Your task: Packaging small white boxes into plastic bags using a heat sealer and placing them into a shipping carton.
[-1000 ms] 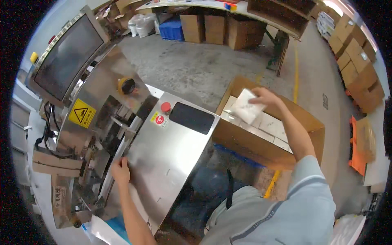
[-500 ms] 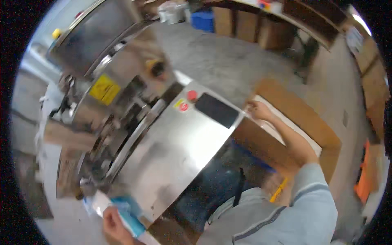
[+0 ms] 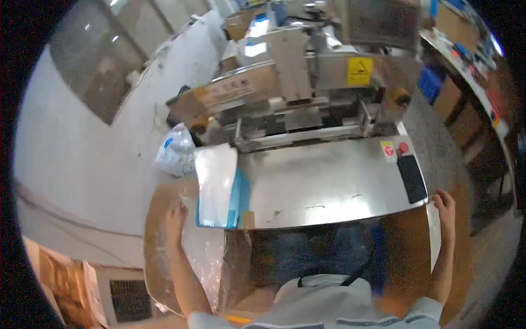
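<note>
My left hand (image 3: pixel 176 217) is over a plastic-lined cardboard box (image 3: pixel 156 241) on the left, fingers apart and nothing visible in them. On the steel worktop (image 3: pixel 307 181), at its left front corner, a white sheet-like piece (image 3: pixel 216 178) lies on a light-blue stack or packet (image 3: pixel 239 200), apart from my left hand. My right hand (image 3: pixel 445 207) is by the worktop's right front corner, fingers bent. It is over the white edge of material (image 3: pixel 434 236) in another cardboard box (image 3: pixel 460 233). Blur hides whether its fingers pinch anything.
Behind the worktop stands a machine with a long bar (image 3: pixel 307 137) and a yellow warning label (image 3: pixel 359 71). A red button (image 3: pixel 404 147) and black panel (image 3: pixel 411 179) are at the right. A clear bag (image 3: pixel 176 151) lies at the left. Further right stands a cluttered bench (image 3: pixel 466 66).
My view has swung left. My left hand has let go of the white and blue items and moved to the left box. My right hand stays near the right corner.
</note>
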A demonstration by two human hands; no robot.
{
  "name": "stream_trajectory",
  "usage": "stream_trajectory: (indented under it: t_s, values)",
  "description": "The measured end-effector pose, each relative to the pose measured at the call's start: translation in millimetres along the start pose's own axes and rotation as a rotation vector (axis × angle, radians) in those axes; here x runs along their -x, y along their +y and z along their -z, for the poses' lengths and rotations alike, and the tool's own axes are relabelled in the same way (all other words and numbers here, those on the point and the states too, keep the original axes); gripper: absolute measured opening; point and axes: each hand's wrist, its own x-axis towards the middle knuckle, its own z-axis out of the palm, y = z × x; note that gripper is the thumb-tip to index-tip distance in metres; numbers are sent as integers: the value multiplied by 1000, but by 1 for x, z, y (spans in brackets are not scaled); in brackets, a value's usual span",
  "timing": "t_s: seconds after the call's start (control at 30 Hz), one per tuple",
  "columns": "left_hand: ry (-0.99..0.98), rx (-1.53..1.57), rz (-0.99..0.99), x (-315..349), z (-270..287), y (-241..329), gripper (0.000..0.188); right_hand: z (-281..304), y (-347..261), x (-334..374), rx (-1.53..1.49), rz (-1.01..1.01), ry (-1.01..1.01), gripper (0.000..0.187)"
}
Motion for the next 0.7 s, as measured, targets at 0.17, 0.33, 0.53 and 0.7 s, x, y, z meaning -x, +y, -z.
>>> stream_trajectory:
  t_s: [0.17,0.33,0.53,0.7]
  values:
    - [-14,-185,-311,-7,-89,129,40,-35,-44,-4,-87,133,-87,31]
    - [283,-326,-407,-27,-80,106,25,-38,-82,22,-102,106,-188,32]
    - [291,-340,-727,40,-100,199,21,-52,-117,26,-98,184,-169,34]
    - [-245,-159,-942,143,-152,226,18,-147,-203,59,52,569,-240,59]
